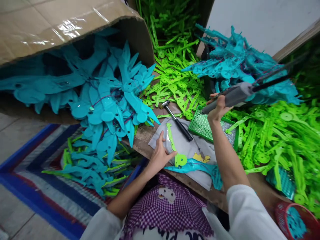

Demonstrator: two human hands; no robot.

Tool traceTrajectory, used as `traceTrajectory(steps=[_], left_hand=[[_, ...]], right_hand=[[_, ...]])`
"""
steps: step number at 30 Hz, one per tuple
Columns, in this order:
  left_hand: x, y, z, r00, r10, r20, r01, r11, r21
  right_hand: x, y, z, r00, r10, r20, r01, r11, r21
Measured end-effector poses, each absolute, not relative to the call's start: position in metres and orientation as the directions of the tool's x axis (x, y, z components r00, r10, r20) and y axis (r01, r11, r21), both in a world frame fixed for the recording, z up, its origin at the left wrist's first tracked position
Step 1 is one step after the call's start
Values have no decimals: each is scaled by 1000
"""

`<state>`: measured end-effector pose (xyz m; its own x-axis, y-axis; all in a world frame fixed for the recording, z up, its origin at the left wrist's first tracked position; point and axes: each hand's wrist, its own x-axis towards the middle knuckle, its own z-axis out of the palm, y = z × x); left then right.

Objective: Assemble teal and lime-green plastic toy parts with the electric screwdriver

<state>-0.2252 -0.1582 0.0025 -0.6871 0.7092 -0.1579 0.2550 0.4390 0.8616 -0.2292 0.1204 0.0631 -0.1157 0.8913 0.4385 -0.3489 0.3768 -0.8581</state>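
My left hand (161,154) rests on the grey cloth (156,136), its thumb and index finger braced around a long lime-green plastic strip (172,141) with a round end. A pale, see-through-looking edge shows along that strip. My right hand (218,108) is wrapped around a grey electric screwdriver (228,96). Its tip points down into a green tray (193,125) of small shiny metal pieces, too small to name. Between the hands lies a hammer (180,125) with a black handle. A turquoise plastic piece (188,165) lies at the cloth's near edge.
A cardboard box (75,23) spilling turquoise plastic parts (100,100) stands at left. Lime-green strips are heaped at the back (175,80) and right (270,140). Another turquoise pile (237,60) rises behind the screwdriver. A red basket (281,216) sits at lower right.
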Motion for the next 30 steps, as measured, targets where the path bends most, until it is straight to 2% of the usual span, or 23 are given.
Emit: traceTrajectory(steps=[6,25,30], left_hand=[[-224,-158,2,-680,708,-192,211,439,873],[-220,-158,-5,-687,695,-212,160,429,889],[-219,-156,0,-683,685,-253,134,458,879]], right_hand=[[-243,146,48,-238,881,409,-317,327,-890],[-242,149,37,-274,874,401,-298,319,-900],[-236,151,51,-231,885,405,-327,322,-889]])
